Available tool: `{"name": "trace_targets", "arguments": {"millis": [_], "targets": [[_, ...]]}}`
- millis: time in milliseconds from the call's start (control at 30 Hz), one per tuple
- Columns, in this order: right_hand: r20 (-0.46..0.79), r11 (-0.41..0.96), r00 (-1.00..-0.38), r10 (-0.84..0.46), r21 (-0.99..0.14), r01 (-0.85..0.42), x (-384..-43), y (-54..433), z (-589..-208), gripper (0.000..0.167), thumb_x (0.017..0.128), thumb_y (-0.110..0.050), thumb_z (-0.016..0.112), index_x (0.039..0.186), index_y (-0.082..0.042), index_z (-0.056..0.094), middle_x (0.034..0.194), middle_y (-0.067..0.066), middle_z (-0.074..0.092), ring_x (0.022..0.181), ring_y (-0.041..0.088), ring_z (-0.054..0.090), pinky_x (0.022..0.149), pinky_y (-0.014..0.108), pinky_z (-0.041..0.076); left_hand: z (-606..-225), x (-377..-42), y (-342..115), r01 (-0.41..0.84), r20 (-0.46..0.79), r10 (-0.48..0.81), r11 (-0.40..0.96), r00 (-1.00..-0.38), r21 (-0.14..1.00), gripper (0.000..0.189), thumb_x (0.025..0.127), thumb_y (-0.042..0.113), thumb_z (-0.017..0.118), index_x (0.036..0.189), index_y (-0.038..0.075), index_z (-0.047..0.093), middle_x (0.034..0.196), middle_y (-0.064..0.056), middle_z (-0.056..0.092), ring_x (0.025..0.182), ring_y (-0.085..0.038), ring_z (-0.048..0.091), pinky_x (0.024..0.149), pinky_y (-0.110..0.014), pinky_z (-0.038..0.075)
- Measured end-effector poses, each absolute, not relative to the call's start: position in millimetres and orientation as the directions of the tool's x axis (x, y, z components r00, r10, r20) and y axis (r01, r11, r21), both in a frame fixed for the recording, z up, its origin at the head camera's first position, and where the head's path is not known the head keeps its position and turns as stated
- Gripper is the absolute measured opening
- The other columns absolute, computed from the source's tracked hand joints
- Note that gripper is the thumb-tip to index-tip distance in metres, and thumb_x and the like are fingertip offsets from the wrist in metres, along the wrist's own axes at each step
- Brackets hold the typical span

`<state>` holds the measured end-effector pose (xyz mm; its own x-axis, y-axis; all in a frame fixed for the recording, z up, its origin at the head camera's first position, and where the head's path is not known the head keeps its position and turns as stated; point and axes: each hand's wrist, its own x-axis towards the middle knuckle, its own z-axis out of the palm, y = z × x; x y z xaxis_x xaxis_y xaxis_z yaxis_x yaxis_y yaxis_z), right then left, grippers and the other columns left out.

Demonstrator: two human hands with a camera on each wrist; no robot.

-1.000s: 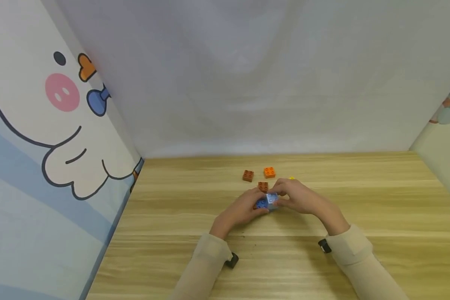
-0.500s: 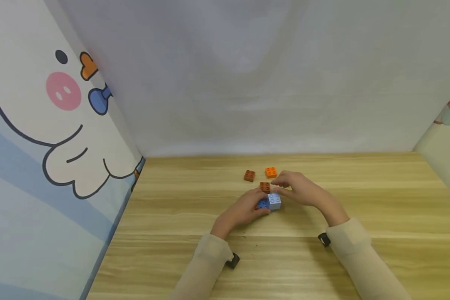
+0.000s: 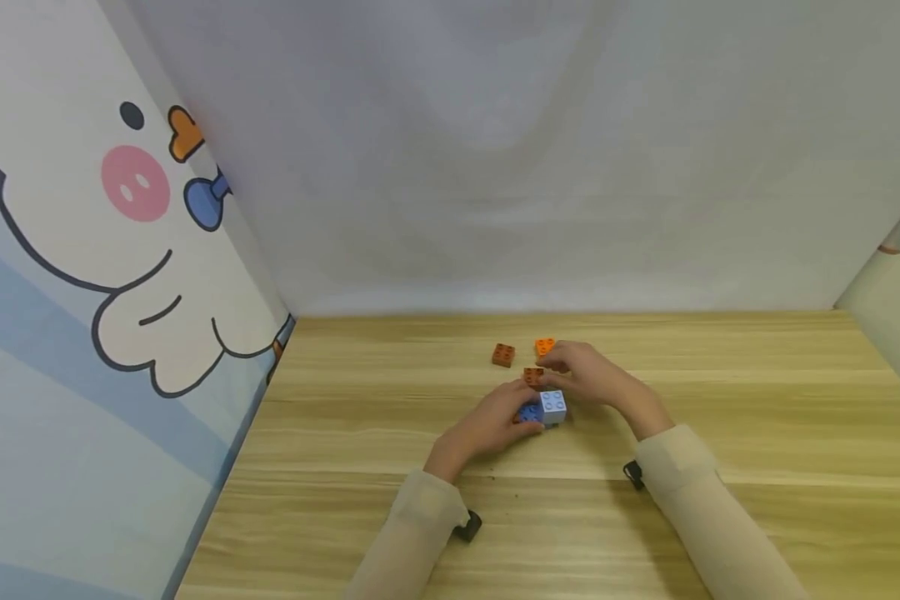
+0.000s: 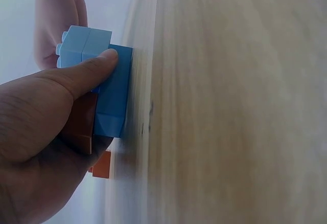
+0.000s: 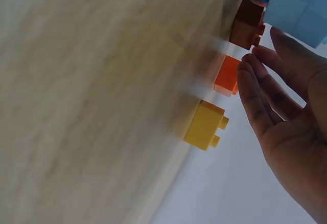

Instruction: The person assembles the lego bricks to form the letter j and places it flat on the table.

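My left hand point(image 3: 491, 421) grips a small build of toy building bricks low over the table. Its thumb lies along the side of a blue brick point(image 4: 115, 93) at the bottom. On that blue brick sit a brown brick point(image 4: 82, 119), partly covered by the hand, and light blue bricks point(image 3: 553, 407) stacked at the right end. My right hand point(image 3: 594, 379) is just behind the build with nothing between its fingers. Its fingertips are close to a loose brown brick point(image 5: 248, 23) and overlap an orange brick point(image 5: 226, 74) in the right wrist view.
Another brown brick point(image 3: 503, 355) lies farther back on the wooden table point(image 3: 375, 375). A yellow brick point(image 5: 204, 125) stands beyond the orange one, hidden by the right hand in the head view. A pale cloth wall point(image 3: 495, 250) rises along the table's back edge.
The right hand has let go of the light blue bricks and moved back, toward the loose brown and orange bricks. The left hand has kept its grip on the build.
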<state>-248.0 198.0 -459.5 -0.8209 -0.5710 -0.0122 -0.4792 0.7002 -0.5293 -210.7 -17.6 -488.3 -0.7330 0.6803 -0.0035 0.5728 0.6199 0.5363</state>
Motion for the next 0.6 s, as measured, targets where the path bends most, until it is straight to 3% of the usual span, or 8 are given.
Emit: {"name": "trace_targets", "arguments": {"millis": [600], "targets": [[-0.036, 0.711, -0.819, -0.573, -0.520, -0.474, -254.6, 189.4, -463.7, 0.032, 0.100, -0.018, 0.065, 0.125, 0.003, 0.068, 0.123, 0.020, 0.071, 0.114, 0.036, 0.067, 0.096, 0.051, 0.055, -488.6, -211.5, -18.9, 0.570, -0.017, 0.682, 0.625, -0.732, 0.534, 0.041, 0.103, 0.034, 0.062, 0.135, 0.009, 0.059, 0.138, -0.005, 0.060, 0.122, -0.017, 0.059, 0.109, -0.036, 0.048]]}}
